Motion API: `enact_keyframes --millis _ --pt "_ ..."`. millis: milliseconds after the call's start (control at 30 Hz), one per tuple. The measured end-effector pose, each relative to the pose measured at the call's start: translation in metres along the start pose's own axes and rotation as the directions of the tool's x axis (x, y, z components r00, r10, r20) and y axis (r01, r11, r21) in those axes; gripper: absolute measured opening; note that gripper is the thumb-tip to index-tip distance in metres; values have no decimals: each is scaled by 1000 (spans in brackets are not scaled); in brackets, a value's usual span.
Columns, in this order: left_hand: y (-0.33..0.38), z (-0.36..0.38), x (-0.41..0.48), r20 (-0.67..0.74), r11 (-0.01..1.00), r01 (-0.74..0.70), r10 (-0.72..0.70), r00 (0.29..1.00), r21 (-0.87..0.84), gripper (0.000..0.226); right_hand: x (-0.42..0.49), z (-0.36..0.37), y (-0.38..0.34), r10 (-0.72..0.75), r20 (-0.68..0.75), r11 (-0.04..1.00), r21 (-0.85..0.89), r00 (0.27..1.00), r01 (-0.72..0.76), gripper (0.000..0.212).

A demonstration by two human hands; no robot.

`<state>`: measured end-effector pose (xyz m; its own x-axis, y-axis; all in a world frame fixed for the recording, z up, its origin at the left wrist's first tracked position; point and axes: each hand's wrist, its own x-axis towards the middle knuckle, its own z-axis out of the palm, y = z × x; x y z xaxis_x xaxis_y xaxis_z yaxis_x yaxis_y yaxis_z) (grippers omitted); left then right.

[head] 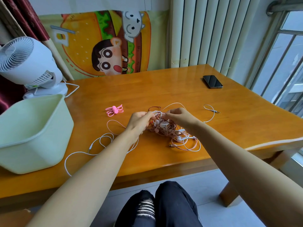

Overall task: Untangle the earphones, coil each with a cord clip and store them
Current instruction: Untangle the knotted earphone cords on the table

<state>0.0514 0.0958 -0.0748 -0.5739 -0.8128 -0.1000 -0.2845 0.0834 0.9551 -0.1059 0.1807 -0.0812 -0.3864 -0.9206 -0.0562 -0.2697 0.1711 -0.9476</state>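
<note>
A tangle of white, pink and dark red earphones [165,128] lies mid-table on the wooden table [180,94]. My left hand [139,122] pinches cords at the tangle's left side. My right hand [178,116] pinches cords at its top right. Loose white cord loops [100,141] trail off to the left under my left forearm, and a white cord with a jack plug [211,110] runs out to the right. A bundle of pink cord clips [114,110] rests on the table, left of and behind my left hand.
A pale green plastic bin [32,133] stands at the table's left edge. Behind it sits a white fan [27,63] with its cable. A dark phone [212,81] lies at the far right. My knees are below the near table edge.
</note>
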Motion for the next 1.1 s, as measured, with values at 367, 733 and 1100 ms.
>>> enact_keyframes --millis 367,733,1100 --pt "-3 9 3 67 998 60 -61 996 23 18 2 7 8 -152 -134 983 85 979 164 11" --pt "2 15 7 73 985 173 -174 982 28 24 4 16 13 -307 -222 952 -63 926 301 13" --pt "-7 21 11 55 945 260 -254 966 -201 10 -2 16 12 -346 -142 922 -236 928 308 14"
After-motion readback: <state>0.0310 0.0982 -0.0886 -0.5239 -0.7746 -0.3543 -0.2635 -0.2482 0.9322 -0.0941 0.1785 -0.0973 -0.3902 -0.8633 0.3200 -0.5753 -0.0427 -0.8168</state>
